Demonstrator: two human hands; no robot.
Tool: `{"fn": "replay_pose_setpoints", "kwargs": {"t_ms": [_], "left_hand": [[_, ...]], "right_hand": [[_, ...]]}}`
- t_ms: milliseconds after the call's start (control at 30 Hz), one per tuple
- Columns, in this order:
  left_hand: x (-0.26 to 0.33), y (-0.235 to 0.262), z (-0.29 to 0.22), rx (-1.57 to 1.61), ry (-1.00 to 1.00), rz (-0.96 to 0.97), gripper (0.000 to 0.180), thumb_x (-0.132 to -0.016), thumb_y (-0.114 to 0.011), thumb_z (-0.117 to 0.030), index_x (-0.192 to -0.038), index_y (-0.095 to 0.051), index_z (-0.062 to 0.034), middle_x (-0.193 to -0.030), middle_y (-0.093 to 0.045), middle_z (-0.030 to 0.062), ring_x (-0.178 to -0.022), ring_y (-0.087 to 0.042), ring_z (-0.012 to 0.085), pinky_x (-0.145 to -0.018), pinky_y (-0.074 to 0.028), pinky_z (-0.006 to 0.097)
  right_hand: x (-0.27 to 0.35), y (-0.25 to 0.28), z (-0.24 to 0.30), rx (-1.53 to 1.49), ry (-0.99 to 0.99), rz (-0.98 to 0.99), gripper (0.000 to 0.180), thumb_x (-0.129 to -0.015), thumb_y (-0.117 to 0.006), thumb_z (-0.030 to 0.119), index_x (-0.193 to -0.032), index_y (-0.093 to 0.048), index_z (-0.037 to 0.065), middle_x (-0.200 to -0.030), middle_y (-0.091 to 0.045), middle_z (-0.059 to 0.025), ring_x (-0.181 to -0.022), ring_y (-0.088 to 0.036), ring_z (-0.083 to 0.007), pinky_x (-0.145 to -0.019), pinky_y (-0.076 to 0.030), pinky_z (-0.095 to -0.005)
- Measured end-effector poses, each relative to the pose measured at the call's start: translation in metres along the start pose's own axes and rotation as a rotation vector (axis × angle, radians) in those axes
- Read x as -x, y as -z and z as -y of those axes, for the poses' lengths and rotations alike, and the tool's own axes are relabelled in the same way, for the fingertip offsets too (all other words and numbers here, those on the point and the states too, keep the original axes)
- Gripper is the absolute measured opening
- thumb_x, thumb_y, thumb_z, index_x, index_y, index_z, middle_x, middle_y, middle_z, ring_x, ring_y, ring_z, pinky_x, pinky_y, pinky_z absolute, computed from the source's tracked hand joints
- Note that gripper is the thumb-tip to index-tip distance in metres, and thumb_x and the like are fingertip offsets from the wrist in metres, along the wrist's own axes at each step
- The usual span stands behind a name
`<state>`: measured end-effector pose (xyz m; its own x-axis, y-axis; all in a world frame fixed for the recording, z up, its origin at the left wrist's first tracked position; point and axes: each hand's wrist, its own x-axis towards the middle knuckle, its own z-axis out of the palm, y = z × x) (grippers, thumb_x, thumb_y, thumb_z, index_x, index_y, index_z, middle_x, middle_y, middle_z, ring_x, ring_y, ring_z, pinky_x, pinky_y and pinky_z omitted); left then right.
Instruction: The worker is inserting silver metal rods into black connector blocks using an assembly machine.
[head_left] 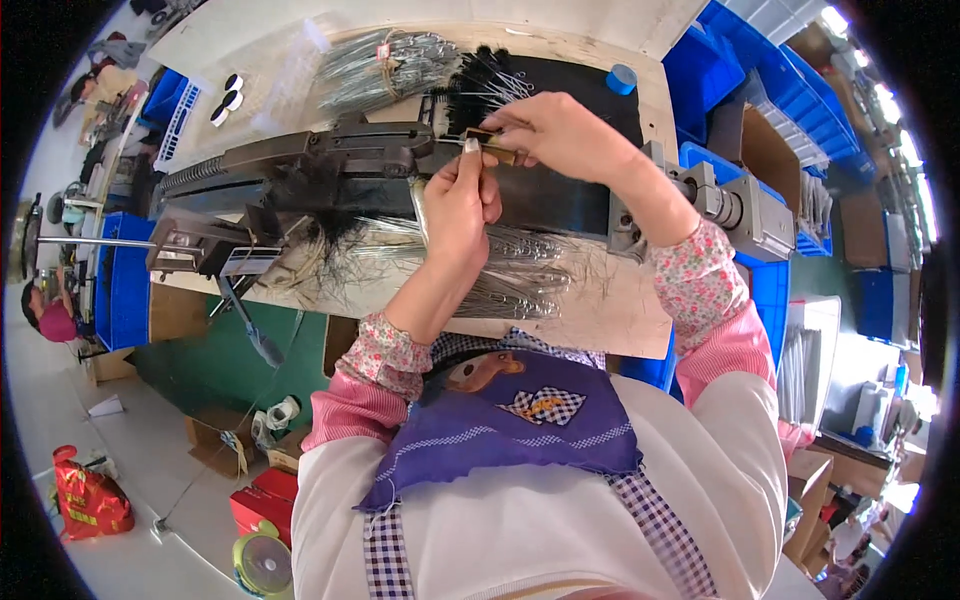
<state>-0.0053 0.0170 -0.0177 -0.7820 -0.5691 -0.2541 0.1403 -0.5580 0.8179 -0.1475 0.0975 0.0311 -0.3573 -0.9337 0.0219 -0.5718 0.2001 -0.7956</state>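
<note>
My right hand (555,132) pinches a small flat brass-coloured piece (500,150) above the dark metal bench machine (360,155). My left hand (462,205) is closed just beside it, thumb up against the near end of that piece. Whatever lies between the left fingers is hidden. Both hands are at the right end of the machine's jaw-like block (410,145). A thin light-coloured strip or handle (419,205) runs down next to my left wrist. Right behind the hands lie black bristle brushes (490,80) with twisted wire stems.
A tied bundle of looped wires (390,70) lies at the back; more looped wires (515,275) lie on the near wooden tabletop (610,320). A blue tape roll (621,79) stands at back right. The motor unit (755,215) is at right, near blue bins (705,70). A lever (250,325) hangs at left.
</note>
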Motion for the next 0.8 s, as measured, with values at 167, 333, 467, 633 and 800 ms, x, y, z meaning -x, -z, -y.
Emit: {"fn": "replay_pose_setpoints", "kwargs": {"t_ms": [167,333,467,633,800], "left_hand": [[-0.008,0.008,0.006,-0.082,0.054,0.102,0.041,-0.102,-0.038,-0.038,-0.103,-0.055,0.0002,-0.085,-0.064,0.0121,-0.066,-0.062,0.0212,-0.065,-0.052,0.035],[-0.002,-0.014,-0.003,0.323,0.13,0.333,0.069,-0.099,-0.03,-0.053,-0.127,-0.038,0.0089,-0.134,-0.043,0.0271,-0.132,-0.038,0.0359,-0.112,-0.03,0.045],[-0.007,0.003,-0.026,0.77,0.308,0.269,0.083,-0.095,-0.034,-0.06,-0.134,-0.027,0.0128,-0.139,-0.035,0.028,-0.135,-0.031,0.0371,-0.114,-0.027,0.045],[-0.012,0.028,-0.011,0.916,0.296,0.554,0.079,-0.095,-0.028,-0.062,-0.13,-0.039,0.0081,-0.131,-0.048,0.0167,-0.13,-0.04,0.0278,-0.111,-0.031,0.04],[0.004,0.014,-0.028,0.697,0.196,0.242,0.069,-0.097,-0.031,-0.058,-0.121,-0.045,0.0044,-0.127,-0.051,0.0154,-0.125,-0.045,0.025,-0.112,-0.031,0.037]], "right_hand": [[-0.014,0.017,-0.001,-0.275,-0.146,0.126,0.028,-0.091,-0.056,0.01,-0.113,-0.06,-0.007,-0.08,-0.065,-0.0085,-0.067,-0.062,-0.0115,-0.062,-0.053,-0.0251],[-0.019,0.021,-0.004,0.222,0.066,0.154,0.028,-0.093,-0.054,0.016,-0.116,-0.062,0.002,-0.097,-0.064,-0.0093,-0.077,-0.059,-0.0175,-0.075,-0.051,-0.0296],[-0.005,0.036,-0.008,0.788,0.31,-0.19,0.03,-0.087,-0.056,0.023,-0.112,-0.065,0.009,-0.107,-0.059,-0.0133,-0.092,-0.054,-0.0305,-0.079,-0.05,-0.0374],[0.015,-0.026,0.036,0.524,0.501,-0.314,0.031,-0.073,-0.063,0.008,-0.104,-0.067,0.01,-0.091,-0.058,-0.0095,-0.083,-0.059,-0.0284,-0.073,-0.048,-0.038],[-0.006,-0.001,0.015,0.31,0.212,-0.311,0.012,-0.077,-0.067,0.01,-0.088,-0.07,0.009,-0.075,-0.06,-0.0052,-0.072,-0.06,-0.025,-0.071,-0.044,-0.0382]]}}
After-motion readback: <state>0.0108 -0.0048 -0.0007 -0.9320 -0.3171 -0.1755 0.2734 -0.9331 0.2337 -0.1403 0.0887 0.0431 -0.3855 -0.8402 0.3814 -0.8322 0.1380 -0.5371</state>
